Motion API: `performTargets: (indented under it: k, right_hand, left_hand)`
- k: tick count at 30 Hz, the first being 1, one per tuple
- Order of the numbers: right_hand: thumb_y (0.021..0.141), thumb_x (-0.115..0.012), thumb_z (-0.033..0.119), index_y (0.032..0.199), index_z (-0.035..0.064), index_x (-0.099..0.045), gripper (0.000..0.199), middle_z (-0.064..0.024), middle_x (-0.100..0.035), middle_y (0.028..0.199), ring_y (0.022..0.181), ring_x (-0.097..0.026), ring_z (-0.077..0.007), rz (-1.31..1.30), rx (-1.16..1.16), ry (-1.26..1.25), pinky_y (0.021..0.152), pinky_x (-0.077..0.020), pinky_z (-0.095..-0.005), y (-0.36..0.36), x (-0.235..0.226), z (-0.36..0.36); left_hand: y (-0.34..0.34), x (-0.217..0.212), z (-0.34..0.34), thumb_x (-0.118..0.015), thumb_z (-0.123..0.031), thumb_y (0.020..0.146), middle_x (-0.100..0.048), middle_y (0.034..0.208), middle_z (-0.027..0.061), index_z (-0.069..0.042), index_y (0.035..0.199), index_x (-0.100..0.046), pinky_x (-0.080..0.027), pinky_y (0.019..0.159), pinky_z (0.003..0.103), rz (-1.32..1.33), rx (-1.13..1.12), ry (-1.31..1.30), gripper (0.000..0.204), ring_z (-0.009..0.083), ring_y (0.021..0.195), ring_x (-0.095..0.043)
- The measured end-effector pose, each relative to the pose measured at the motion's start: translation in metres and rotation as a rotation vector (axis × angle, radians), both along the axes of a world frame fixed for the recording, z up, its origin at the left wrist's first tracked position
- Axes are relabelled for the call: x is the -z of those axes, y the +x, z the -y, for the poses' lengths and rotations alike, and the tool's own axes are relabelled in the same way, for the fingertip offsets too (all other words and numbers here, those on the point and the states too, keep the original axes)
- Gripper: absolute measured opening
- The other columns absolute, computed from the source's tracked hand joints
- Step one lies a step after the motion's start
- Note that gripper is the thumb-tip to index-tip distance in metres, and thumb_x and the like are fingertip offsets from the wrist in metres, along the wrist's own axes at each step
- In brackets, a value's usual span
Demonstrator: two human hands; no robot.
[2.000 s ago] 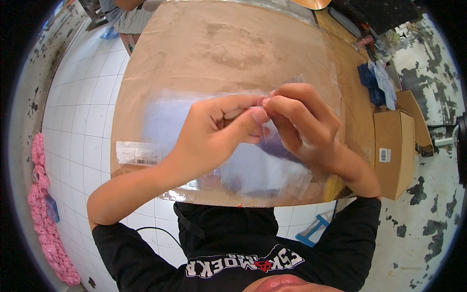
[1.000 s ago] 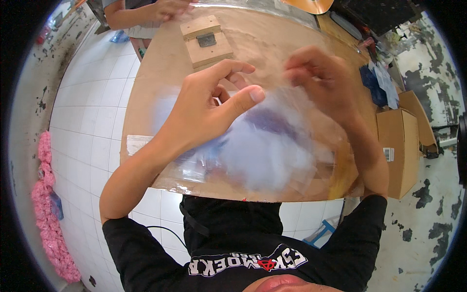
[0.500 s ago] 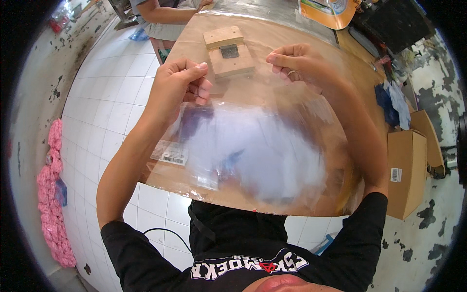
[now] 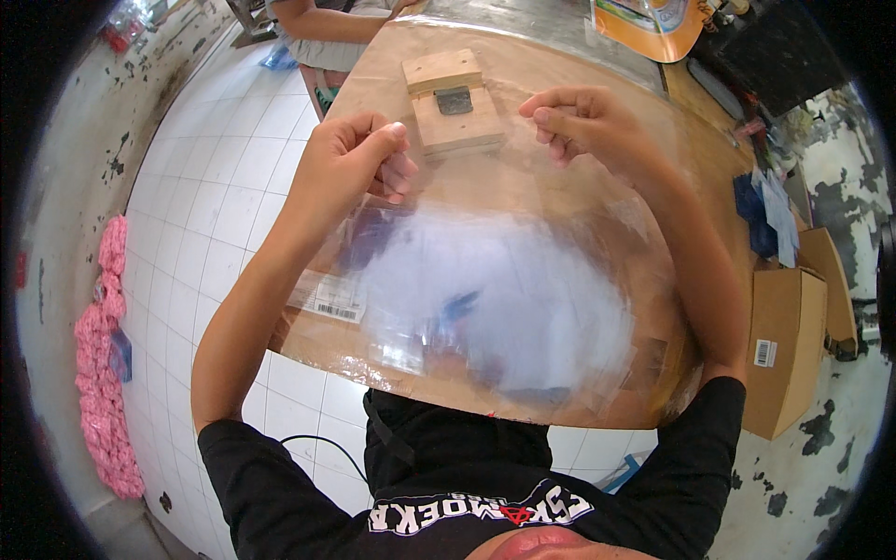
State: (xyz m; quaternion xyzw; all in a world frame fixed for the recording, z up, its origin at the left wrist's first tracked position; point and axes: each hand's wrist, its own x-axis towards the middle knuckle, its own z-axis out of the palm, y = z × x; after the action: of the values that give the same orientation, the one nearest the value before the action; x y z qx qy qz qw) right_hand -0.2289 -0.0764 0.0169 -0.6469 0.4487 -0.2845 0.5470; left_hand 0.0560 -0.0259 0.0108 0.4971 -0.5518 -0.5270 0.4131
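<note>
Above the brown table [image 4: 569, 75], you stretch a clear plastic bag [image 4: 495, 299] between raised forearms; your left hand [image 4: 350, 163] pinches its upper left edge, your right hand [image 4: 583, 121] its upper right; beyond sits a wooden block [image 4: 453, 103].

Clear plastic bag [image 4: 504, 299], pinched at its top edge by left hand [image 4: 350, 163] and right hand [image 4: 583, 117]: contents below the fingers blurred, a pale mass with dark blue patches, kind not discernible. Table [image 4: 597, 79] under the bag largely veiled. Another person's arm [image 4: 322, 23] beyond the fingertips cut off by the top edge.
</note>
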Motion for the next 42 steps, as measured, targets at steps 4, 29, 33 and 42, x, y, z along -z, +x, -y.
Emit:
performTargets:
  k: [4,29,33,42]
  right_hand:
    - [0.093,-0.061,0.018,0.107,0.0017,-0.065,0.022,0.0003,-0.059,0.078,0.063,-0.058,-0.007,0.0,-0.094,-0.243,0.057,-0.0493,-0.0218,0.006,-0.017,-0.02]
    - [0.085,-0.068,0.034,0.104,0.0032,-0.066,0.036,-0.0107,-0.068,0.086,0.074,-0.065,-0.0225,-0.366,0.12,-1.12,0.067,-0.0513,-0.0348,-0.013,-0.052,-0.062]
    - [0.073,-0.076,0.04,0.095,0.0046,-0.068,0.042,-0.0143,-0.068,0.092,0.087,-0.064,-0.0293,-0.471,-0.336,-1.122,0.078,-0.049,-0.038,0.02,-0.074,-0.071]
    - [0.087,-0.062,0.022,0.075,0.0009,-0.067,0.025,-0.0084,-0.063,0.059,0.051,-0.06,-0.0171,-0.595,-0.43,-0.341,0.053,-0.0463,-0.0297,0.027,-0.072,-0.059]
  left_hand:
    - [-0.006,-0.013,-0.007,-0.07,-0.026,0.085,-0.065,0.073,0.0065,0.001,0.09,-0.065,-0.049,0.055,0.023,0.082,0.079,-0.156,0.028,0.0084,0.06,-0.06]
    - [-0.015,-0.031,-0.043,-0.063,-0.006,0.089,-0.065,0.09,0.0067,0.001,0.096,-0.065,-0.053,0.071,0.026,0.222,0.325,-0.35,0.01,0.0132,0.077,-0.064]
    - [-0.035,-0.054,-0.045,-0.06,-0.002,0.089,-0.065,0.089,0.0077,0.003,0.09,-0.064,-0.052,0.07,0.027,0.369,0.498,-0.656,0.007,0.0144,0.079,-0.063]
    - [-0.007,-0.058,-0.032,-0.057,0.001,0.088,-0.063,0.081,0.0091,0.004,0.088,-0.062,-0.054,0.064,0.026,0.274,0.277,-0.725,0.006,0.0147,0.069,-0.065]
